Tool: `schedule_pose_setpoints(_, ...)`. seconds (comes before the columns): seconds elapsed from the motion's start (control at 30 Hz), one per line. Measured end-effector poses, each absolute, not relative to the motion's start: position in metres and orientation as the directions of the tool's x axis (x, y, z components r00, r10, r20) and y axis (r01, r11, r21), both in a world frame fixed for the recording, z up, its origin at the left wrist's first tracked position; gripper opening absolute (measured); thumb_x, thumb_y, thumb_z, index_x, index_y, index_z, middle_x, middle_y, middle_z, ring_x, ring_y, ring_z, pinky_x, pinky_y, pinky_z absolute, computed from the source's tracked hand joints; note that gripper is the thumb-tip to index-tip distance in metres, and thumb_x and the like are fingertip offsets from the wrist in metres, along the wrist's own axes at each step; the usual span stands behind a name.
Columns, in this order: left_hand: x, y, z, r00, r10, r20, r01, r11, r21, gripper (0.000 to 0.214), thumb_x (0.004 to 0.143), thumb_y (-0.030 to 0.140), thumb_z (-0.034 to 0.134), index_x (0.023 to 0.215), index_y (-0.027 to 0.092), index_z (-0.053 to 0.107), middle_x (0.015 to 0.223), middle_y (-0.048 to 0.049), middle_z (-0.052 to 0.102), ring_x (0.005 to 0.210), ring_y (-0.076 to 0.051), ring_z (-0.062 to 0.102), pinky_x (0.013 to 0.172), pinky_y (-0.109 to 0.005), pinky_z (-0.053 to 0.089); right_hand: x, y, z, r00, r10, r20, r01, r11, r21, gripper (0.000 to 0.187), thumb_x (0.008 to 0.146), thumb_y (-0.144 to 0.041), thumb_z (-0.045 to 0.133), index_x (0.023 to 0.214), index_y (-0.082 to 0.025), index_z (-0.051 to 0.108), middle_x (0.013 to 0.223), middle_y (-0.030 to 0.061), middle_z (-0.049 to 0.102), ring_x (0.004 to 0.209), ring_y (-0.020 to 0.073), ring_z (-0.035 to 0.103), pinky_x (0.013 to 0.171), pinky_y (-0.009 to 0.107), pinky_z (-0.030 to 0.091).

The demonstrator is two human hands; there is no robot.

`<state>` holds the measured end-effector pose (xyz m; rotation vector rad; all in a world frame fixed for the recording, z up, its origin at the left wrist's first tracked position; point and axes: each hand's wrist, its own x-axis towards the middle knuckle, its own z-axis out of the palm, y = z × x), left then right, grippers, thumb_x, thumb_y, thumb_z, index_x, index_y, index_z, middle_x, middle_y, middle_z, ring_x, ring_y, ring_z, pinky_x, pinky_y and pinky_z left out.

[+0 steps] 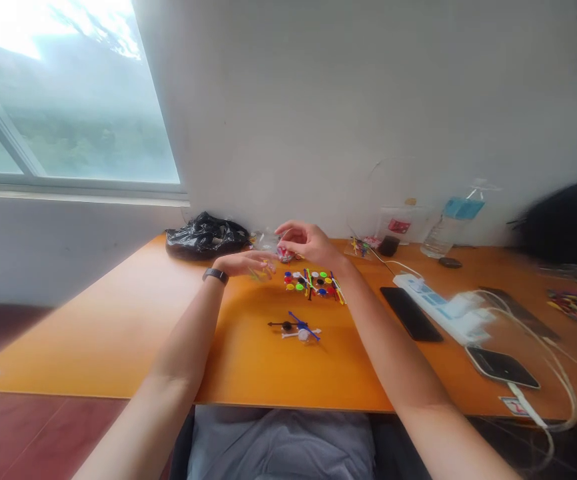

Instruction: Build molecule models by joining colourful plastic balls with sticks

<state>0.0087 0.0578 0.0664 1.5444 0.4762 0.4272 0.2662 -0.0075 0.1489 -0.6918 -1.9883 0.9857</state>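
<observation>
My left hand (246, 264), with a dark band on its wrist, lies low over the orange table (118, 333), fingers stretched out flat above a few thin coloured sticks (258, 272). My right hand (304, 240) is raised just beyond it, fingers curled and pinched around a small red and white piece (284, 253). A pile of small coloured discs and sticks (314, 283) lies just in front of the right hand. Nearer to me rests a small joined piece of black, blue and white sticks with round caps (298, 328).
A black plastic bag (205, 236) sits at the back left by the wall. To the right lie a black phone (410, 313), a white power strip (443, 308) with cables, a second device (501, 365), a water bottle (451, 227) and a dark bag (568, 224).
</observation>
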Motion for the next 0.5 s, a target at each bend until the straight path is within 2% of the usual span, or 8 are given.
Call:
schedule_pose_setpoints(0.1,0.012,0.062,0.053,0.885,0.46,-0.071,0.039,0.081,0.996,0.063,0.089,0.033,0.079,0.147,0.02,0.059,0.127,-0.0178,0.071,0.105,-0.028,0.075,0.091,-0.04,0.057,0.273,0.002,0.149,-0.33,0.804,0.496,0.084,0.548,-0.832,0.036,0.083,-0.046,0.079,0.103,-0.02,0.065,0.087,0.0034,0.075,0.074,0.0163,0.071,0.075,0.032,0.06)
schedule_pose_setpoints(0.23,0.02,0.065,0.049,0.901,0.429,-0.063,0.034,0.076,0.997,0.065,0.088,0.032,0.08,0.148,0.021,0.058,0.126,-0.0177,0.072,0.107,-0.029,0.074,0.087,-0.036,0.058,0.271,0.012,0.144,-0.202,0.848,0.489,0.02,0.503,-0.864,0.047,0.077,-0.055,0.083,0.1,-0.02,0.062,0.091,0.006,0.076,0.077,0.0183,0.074,0.079,0.034,0.063)
schedule_pose_setpoints(0.37,0.026,0.068,0.049,0.903,0.43,-0.021,-0.001,0.051,0.999,0.064,0.087,0.031,0.08,0.147,0.019,0.06,0.127,-0.02,0.072,0.108,-0.029,0.074,0.085,-0.034,0.057,0.266,0.014,0.137,-0.211,0.871,0.444,0.017,0.458,-0.889,0.047,0.075,-0.056,0.085,0.095,-0.02,0.062,0.089,0.0069,0.077,0.078,0.0192,0.074,0.079,0.035,0.063)
schedule_pose_setpoints(0.5,0.03,0.071,0.046,0.894,0.448,0.027,-0.064,0.067,0.996,0.064,0.086,0.03,0.081,0.145,0.017,0.062,0.124,-0.021,0.074,0.105,-0.029,0.075,0.087,-0.036,0.055,0.264,0.015,0.132,-0.323,0.874,0.363,0.22,0.443,-0.869,0.039,0.077,-0.053,0.082,0.085,-0.017,0.068,0.082,0.0063,0.074,0.067,0.016,0.068,0.066,0.029,0.058)
